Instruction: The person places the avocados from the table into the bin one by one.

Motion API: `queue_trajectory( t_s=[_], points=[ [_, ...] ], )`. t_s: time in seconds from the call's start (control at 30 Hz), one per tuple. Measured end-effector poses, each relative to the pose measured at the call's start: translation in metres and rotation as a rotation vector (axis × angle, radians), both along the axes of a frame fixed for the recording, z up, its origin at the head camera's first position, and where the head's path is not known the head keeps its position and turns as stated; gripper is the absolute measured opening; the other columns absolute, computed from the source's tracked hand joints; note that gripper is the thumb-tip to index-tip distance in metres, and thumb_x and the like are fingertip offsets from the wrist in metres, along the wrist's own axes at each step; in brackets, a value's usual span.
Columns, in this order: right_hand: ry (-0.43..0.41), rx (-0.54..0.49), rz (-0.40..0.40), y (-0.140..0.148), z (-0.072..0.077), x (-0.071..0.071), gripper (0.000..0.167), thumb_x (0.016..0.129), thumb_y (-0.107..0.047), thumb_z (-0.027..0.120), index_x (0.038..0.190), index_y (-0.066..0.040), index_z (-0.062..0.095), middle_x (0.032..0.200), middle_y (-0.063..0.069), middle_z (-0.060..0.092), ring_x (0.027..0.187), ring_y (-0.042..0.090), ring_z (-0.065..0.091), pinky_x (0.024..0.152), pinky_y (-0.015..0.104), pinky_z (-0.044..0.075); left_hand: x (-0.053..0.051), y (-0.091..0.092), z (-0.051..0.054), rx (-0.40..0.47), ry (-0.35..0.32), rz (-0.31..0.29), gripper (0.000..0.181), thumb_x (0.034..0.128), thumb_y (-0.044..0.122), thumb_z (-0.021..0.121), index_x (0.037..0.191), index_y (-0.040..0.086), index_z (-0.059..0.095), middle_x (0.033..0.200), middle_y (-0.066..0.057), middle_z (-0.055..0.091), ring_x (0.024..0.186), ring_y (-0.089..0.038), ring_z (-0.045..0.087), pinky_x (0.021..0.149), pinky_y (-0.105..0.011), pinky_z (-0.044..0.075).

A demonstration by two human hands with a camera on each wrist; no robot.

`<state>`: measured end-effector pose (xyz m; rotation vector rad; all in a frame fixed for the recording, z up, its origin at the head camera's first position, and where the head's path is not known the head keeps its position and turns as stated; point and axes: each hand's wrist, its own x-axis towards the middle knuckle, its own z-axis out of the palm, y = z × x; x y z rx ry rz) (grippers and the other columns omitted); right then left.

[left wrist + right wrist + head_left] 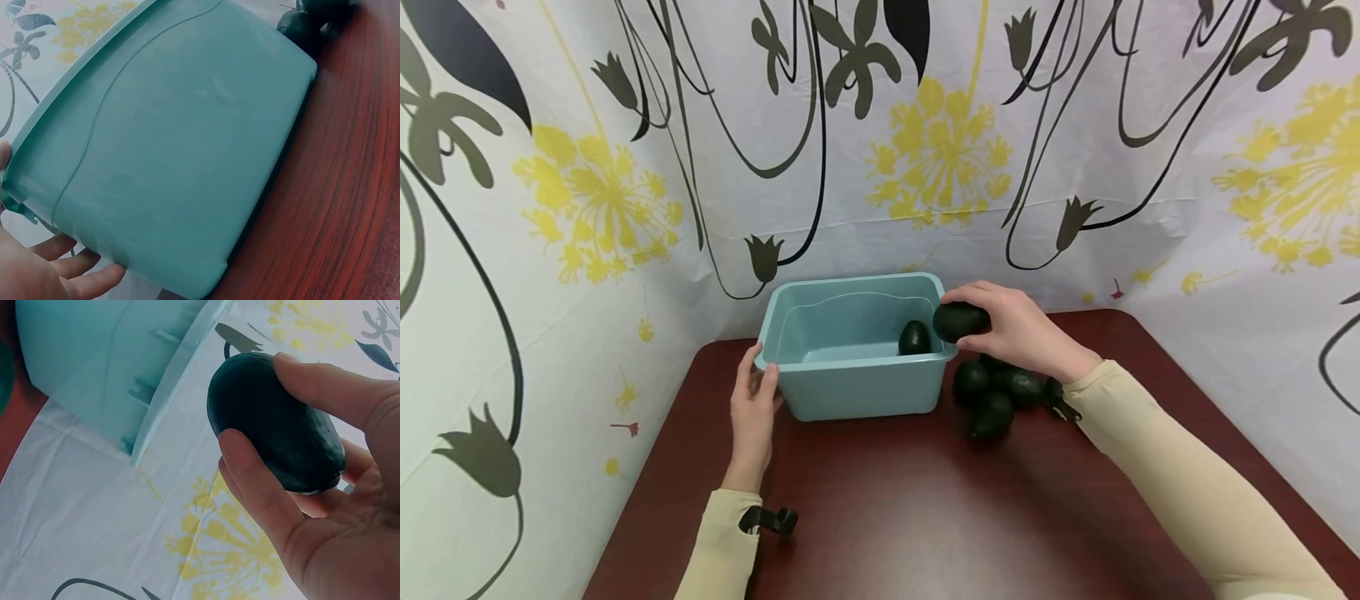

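Note:
A dark green avocado [961,322] is in my right hand [1018,329], beside the right rim of a light blue plastic bin [857,392]. In the right wrist view, thumb and fingers wrap around this avocado [269,419]. One more avocado [914,338] lies inside the bin at its right end. My left hand [752,417] holds the bin's near left corner. The left wrist view has the thumb up at the rim and the other fingers [94,281] against the outer wall. Below my right hand, several avocados [992,415] lie in a group, partly hidden by the hand and wrist.
The bin stands near the back of a dark red-brown wooden table [880,508]. A white cloth [865,192] with yellow and grey flowers hangs behind and at both sides. Each wrist wears a black strap [767,521].

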<state>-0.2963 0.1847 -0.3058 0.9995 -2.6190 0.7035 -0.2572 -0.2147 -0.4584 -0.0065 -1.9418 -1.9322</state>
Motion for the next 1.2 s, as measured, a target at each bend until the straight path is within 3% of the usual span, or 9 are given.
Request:
queue_trajectory(
  t_s=[0.4, 0.93, 1.07, 1.2],
  points=[
    [0.006, 0.064, 0.054, -0.024, 0.015, -0.010, 0.063, 0.081, -0.014, 0.086, 0.135, -0.031, 0.059, 0.132, -0.009, 0.055, 0.115, 0.015, 0.057, 0.089, 0.039, 0.051, -0.001, -0.001, -0.004, 0.014, -0.008, 0.004, 0.055, 0.0975, 0.048, 0.062, 0.149, 0.041, 0.044, 0.146, -0.011, 0.048, 0.126, -0.026, 0.052, 0.098, -0.060, 0.044],
    [-0.039, 0.134, 0.103, -0.062, 0.034, -0.028, 0.058, 0.086, -0.021, 0.083, 0.138, -0.026, 0.059, 0.137, -0.004, 0.055, 0.118, 0.018, 0.055, 0.090, 0.038, 0.049, -0.003, 0.000, 0.000, 0.007, -0.023, 0.002, 0.055, 0.0988, 0.045, 0.062, 0.150, 0.041, 0.043, 0.144, -0.013, 0.049, 0.126, -0.025, 0.053, 0.099, -0.060, 0.044],
    [-0.046, 0.162, 0.100, -0.073, 0.038, -0.034, 0.059, 0.085, -0.023, 0.083, 0.138, -0.027, 0.059, 0.135, -0.002, 0.057, 0.113, 0.019, 0.056, 0.088, 0.038, 0.049, 0.000, 0.000, 0.004, 0.028, -0.039, -0.014, 0.056, 0.0995, 0.043, 0.062, 0.152, 0.038, 0.042, 0.146, -0.015, 0.047, 0.128, -0.025, 0.051, 0.101, -0.060, 0.042],
    [-0.053, 0.194, 0.096, -0.083, 0.041, -0.041, 0.058, 0.084, -0.026, 0.084, 0.138, -0.026, 0.060, 0.132, -0.001, 0.060, 0.109, 0.019, 0.057, 0.088, 0.039, 0.048, 0.008, 0.003, 0.016, 0.045, -0.031, -0.035, 0.057, 0.1012, 0.037, 0.061, 0.154, 0.029, 0.040, 0.147, -0.021, 0.045, 0.128, -0.029, 0.050, 0.101, -0.061, 0.041]
  ],
)
